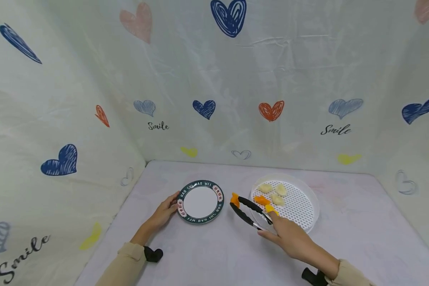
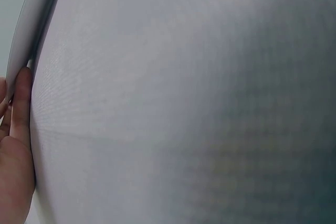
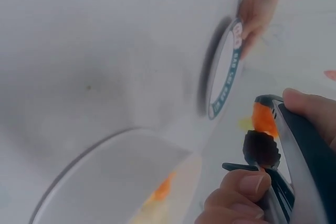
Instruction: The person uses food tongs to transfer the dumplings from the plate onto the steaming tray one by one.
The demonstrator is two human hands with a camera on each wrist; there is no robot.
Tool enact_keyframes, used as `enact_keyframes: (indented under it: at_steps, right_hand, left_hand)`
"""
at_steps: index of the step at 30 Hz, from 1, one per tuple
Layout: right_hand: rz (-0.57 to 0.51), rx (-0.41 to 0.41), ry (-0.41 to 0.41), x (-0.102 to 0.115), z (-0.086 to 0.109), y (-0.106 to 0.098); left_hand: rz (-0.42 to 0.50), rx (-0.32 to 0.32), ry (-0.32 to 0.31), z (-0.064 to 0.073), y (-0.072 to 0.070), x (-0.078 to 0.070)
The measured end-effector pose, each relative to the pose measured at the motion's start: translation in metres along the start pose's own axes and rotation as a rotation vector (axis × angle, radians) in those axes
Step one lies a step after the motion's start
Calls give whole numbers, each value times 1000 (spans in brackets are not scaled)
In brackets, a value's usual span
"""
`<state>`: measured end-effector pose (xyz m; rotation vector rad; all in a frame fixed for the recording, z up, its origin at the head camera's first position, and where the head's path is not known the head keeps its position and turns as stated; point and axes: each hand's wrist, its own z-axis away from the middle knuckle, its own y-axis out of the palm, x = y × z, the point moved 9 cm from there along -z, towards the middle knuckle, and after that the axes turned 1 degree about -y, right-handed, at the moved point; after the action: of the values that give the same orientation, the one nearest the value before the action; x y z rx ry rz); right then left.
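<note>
My left hand (image 1: 161,216) holds the left rim of a round white plate (image 1: 200,202) with a dark green lettered border. In the left wrist view, fingers (image 2: 22,98) lie against the plate's edge. Black-tipped metal tongs (image 1: 249,204) are in my right hand (image 1: 294,238), gripped by their arms. At the tongs' tips is an orange piece (image 1: 234,200), between the plate and a round white perforated tray (image 1: 305,216). Pale yellow dumpling-shaped pieces (image 1: 277,199) lie on that tray, with an orange piece (image 1: 261,200) and a yellow-orange one (image 1: 271,209) partly behind the right hand.
A pale cloth-covered table (image 1: 207,254) carries everything. Behind and to the left hangs a white curtain (image 1: 214,71) printed with hearts and "Smile". The tray has a wide translucent rim (image 1: 315,198).
</note>
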<state>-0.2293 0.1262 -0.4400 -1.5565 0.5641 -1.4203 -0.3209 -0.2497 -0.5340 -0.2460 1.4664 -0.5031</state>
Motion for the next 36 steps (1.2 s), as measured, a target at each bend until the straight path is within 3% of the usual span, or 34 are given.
enact_keyframes:
  at_steps: [8, 15, 28, 36]
  right_hand:
    - [-11, -12, 40, -28, 15, -20]
    - [-14, -35, 51, -56, 21, -32]
    - [-6, -65, 121, -106, 30, -52]
    - [70, -21, 158, -126, 28, -57]
  left_hand:
    - [-22, -11, 48, 1, -1, -2]
    - [4, -9, 18, -2, 0, 2]
    - [-19, -10, 26, -1, -2, -1]
    - [-25, -12, 24, 0, -1, -2]
